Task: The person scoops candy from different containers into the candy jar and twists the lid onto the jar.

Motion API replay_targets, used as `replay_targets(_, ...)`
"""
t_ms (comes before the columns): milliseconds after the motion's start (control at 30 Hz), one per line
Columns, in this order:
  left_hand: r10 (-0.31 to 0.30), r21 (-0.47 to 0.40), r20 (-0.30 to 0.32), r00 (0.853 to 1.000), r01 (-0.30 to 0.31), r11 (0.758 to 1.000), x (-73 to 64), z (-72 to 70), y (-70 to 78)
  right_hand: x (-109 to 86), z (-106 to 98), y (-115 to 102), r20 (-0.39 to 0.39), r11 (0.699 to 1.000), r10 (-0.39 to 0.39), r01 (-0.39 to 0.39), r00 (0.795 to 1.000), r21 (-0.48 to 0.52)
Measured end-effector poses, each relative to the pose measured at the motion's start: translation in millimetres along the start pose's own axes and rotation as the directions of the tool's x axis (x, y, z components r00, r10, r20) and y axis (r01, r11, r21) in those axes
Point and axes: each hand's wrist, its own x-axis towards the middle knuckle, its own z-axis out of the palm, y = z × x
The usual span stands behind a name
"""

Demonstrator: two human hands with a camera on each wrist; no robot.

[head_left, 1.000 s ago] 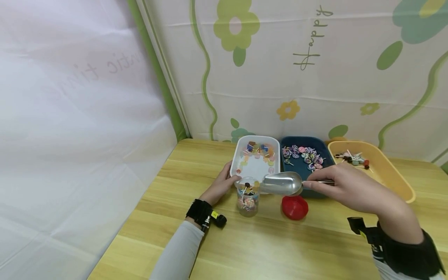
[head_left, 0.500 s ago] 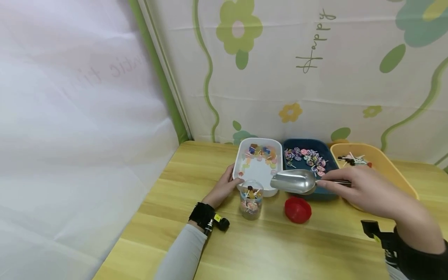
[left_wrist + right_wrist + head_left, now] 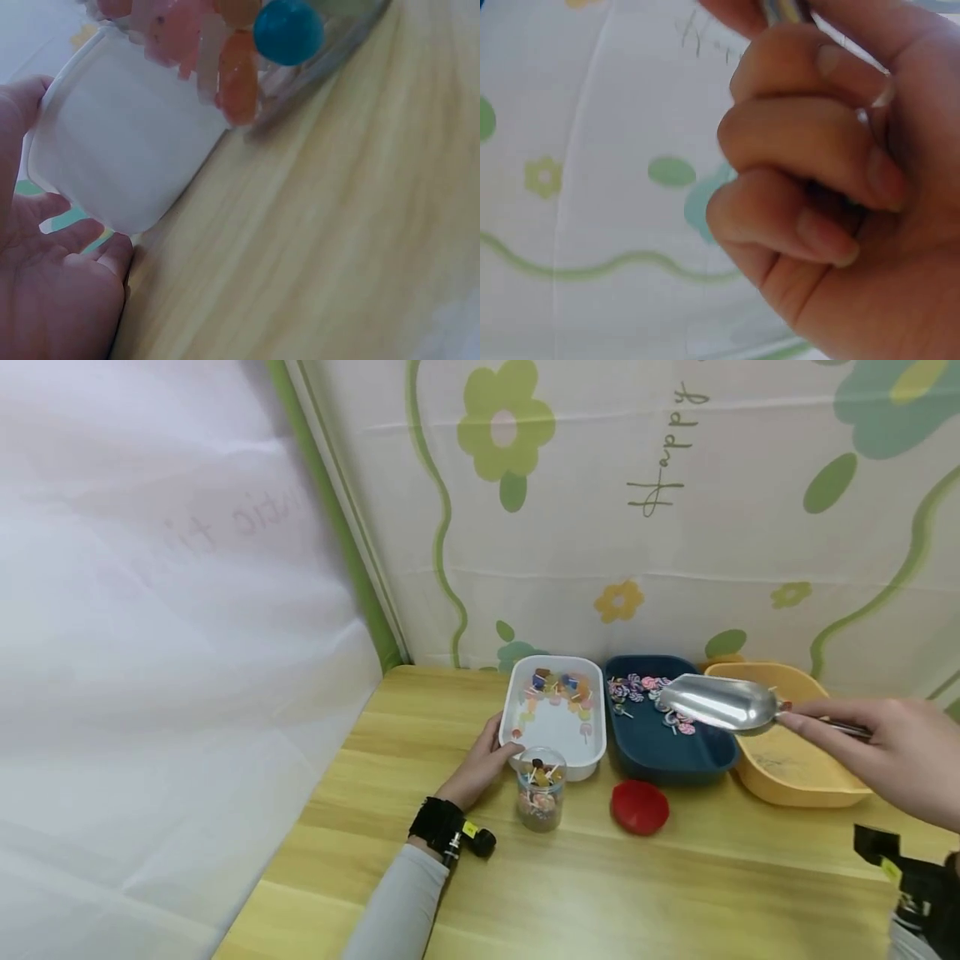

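My right hand [image 3: 892, 752] grips the handle of a metal scoop [image 3: 720, 703], held in the air over the blue and yellow bins. No candy shows in the scoop. Curled fingers [image 3: 795, 142] wrap the handle in the right wrist view. My left hand [image 3: 478, 770] holds the near left corner of a white bin [image 3: 553, 727], thumb on the rim and fingers outside its wall. Small lollipops lie inside that bin. Just in front stands a clear jar [image 3: 538, 810], uncapped, with layered lollipops; its contents loom close in the left wrist view.
Beside the white bin stand a blue bin [image 3: 652, 750] with swirl lollipops and a yellow bin [image 3: 802, 770], partly hidden by the scoop and right hand. A red lid [image 3: 639, 807] lies on the wooden table [image 3: 637, 893]. A printed curtain [image 3: 555, 552] hangs behind.
My right hand has carried the scoop away from the jar, to the right and slightly up, over the blue and yellow bins. My left hand stays on the white bin.
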Motion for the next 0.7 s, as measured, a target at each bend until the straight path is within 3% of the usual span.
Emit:
replay_targets(133, 0.015, 0.032, -0.007, 1.000, -0.015, 0.999, 3.5, -2.3, 1.7, -6.0, -0.2, 24.4, -0.122, 0.994, 0.094, -0.087, 0.988, 0.061)
replay_targets(267, 0.012, 0.052, -0.007, 1.000, -0.012, 0.999, 1.9, -7.6, 1.7, -9.7, 5.5, 56.1, -0.146, 0.981, 0.176, -0.162, 0.974, 0.103)
replay_targets(400, 0.009, 0.047, -0.013, 1.000, -0.008, 0.999, -1.1, -13.2, 0.0, -7.0, 12.9, 86.3, -0.002, 0.975, 0.219, -0.219, 0.976, 0.031)
replay_targets(533, -0.008, 0.051, -0.006, 1.000, 0.008, 0.999, -3.8, -16.5, -1.0, -4.8, 22.0, 110.8, 0.145, 0.972, 0.236, -0.236, 0.961, -0.014)
replay_targets(700, -0.037, 0.064, 0.036, 0.999, 0.035, 0.997, -13.9, -12.4, 22.1, -3.6, 32.8, 137.0, 0.290, 0.976, 0.210, -0.217, 0.934, -0.009)
